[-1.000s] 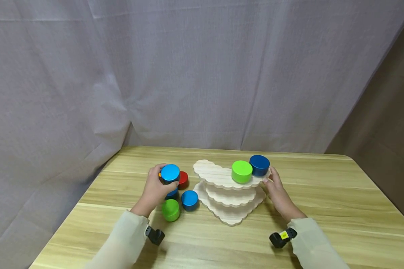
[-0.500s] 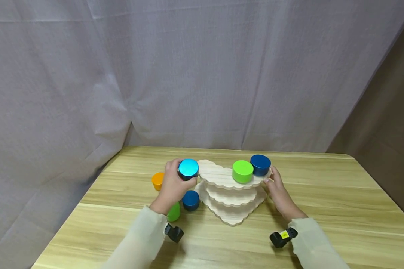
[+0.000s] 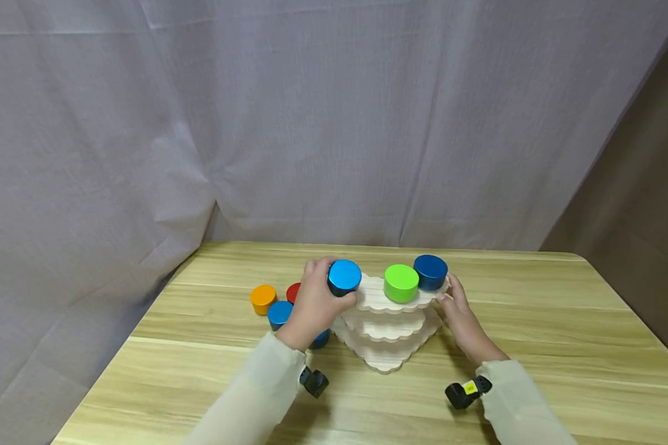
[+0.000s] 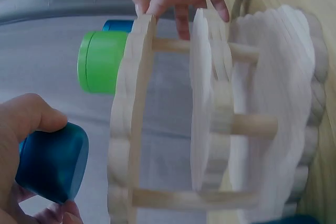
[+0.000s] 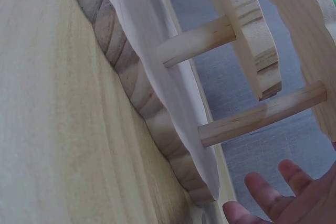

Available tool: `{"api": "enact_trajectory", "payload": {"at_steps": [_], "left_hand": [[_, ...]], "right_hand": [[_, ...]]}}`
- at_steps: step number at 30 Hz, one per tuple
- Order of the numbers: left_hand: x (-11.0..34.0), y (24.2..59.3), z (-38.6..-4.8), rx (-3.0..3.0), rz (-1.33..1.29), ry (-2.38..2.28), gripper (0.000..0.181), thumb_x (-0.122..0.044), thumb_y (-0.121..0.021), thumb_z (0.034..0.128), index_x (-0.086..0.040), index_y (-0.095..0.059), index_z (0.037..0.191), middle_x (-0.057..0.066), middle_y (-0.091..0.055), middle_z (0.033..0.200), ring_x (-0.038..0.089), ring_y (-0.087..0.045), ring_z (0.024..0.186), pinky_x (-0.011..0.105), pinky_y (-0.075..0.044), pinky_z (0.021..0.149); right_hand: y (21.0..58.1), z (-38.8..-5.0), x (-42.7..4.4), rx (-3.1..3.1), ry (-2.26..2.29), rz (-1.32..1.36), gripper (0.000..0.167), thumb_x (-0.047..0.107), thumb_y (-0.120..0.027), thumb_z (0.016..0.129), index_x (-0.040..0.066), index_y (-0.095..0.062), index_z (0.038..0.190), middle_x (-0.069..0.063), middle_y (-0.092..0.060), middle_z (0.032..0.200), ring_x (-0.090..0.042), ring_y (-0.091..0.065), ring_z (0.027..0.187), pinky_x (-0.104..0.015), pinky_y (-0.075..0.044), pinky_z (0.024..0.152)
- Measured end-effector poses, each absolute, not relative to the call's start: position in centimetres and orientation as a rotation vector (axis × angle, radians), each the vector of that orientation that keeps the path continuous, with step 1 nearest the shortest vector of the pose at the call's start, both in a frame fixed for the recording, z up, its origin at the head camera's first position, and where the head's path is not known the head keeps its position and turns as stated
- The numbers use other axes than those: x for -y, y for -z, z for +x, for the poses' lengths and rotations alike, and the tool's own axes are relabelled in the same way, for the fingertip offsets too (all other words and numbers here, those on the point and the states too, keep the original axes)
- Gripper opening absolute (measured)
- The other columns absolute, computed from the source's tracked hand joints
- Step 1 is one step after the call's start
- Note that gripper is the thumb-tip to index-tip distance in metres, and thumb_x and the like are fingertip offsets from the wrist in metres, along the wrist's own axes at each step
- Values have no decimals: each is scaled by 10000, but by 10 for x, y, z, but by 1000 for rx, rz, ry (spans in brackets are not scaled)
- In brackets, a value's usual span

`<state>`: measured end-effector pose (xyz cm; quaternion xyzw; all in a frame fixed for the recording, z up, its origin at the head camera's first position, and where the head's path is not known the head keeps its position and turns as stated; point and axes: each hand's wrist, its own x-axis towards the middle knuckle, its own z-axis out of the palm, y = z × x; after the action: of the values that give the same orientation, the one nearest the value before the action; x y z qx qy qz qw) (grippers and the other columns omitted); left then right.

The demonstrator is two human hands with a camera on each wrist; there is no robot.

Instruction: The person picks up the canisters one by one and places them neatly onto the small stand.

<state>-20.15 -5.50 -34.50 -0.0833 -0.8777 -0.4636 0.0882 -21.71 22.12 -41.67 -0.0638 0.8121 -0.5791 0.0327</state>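
My left hand [image 3: 316, 304] grips a blue round tin [image 3: 344, 275] with thumb and fingers, above the left part of a three-tier wooden stand [image 3: 383, 358] with scalloped edges. In the left wrist view this tin [image 4: 55, 161] is apart from the top board [image 4: 123, 145]. On the top tier sit a bright green tin [image 3: 401, 284] and, touching or nearly touching it, a dark blue tin [image 3: 430, 273]. At the top tier's right tip, my right hand [image 3: 466, 324] pinches the board's edge; its other fingers [image 5: 260, 187] are spread below, off the wood.
Left of the stand, on the wooden table [image 3: 161, 377], are an orange tin [image 3: 263, 300], a blue tin [image 3: 280, 313], a partly covered red tin [image 3: 292, 292] and another blue tin [image 3: 320, 339] behind my left wrist. A grey curtain [image 3: 312, 123] hangs behind the table.
My left hand has carried the blue tin rightward, from over the loose tins to over the stand's top tier. A green tin on the table is now hidden behind the left arm. The right hand stays put.
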Motion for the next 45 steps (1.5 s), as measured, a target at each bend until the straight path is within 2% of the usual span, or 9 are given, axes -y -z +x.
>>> {"api": "enact_trajectory", "payload": {"at_steps": [11, 21, 39, 45], "left_hand": [[29, 342, -207, 2691, -229, 1273, 654, -200, -765, 774, -70, -481, 1348, 147, -463, 1239, 319, -522, 1112, 481, -494, 916], [19, 342, -206, 2729, -191, 1198, 672, -259, -763, 780, -76, -476, 1360, 144, -475, 1252, 315, -543, 1096, 482, -507, 896], [15, 347, -205, 2777, -184, 1030, 751, -356, -757, 799, -90, -421, 1415, 135, -484, 1281, 279, -509, 1133, 454, -514, 886], [28, 349, -198, 2738, -262, 1004, 769, -369, -780, 784, -101, -424, 1411, 121, -488, 1240, 257, -488, 1092, 398, -520, 844]], "right_hand": [[412, -216, -220, -2482, 1811, -219, 632, 318, -263, 1043, 223, 121, 1536, -298, -15, 1551, -530, -102, 1399, -720, -169, 1040], [411, -216, -220, -2492, 1794, -209, 641, 332, -264, 1042, 221, 131, 1534, -303, 21, 1551, -532, -75, 1401, -727, -162, 1037], [412, -215, -219, -2514, 1774, -179, 643, 326, -267, 1034, 220, 120, 1537, -304, 11, 1541, -539, -94, 1392, -722, -181, 1033], [412, -215, -219, -2513, 1783, -184, 637, 322, -266, 1035, 214, 108, 1539, -307, -12, 1536, -536, -113, 1389, -725, -184, 1029]]}}
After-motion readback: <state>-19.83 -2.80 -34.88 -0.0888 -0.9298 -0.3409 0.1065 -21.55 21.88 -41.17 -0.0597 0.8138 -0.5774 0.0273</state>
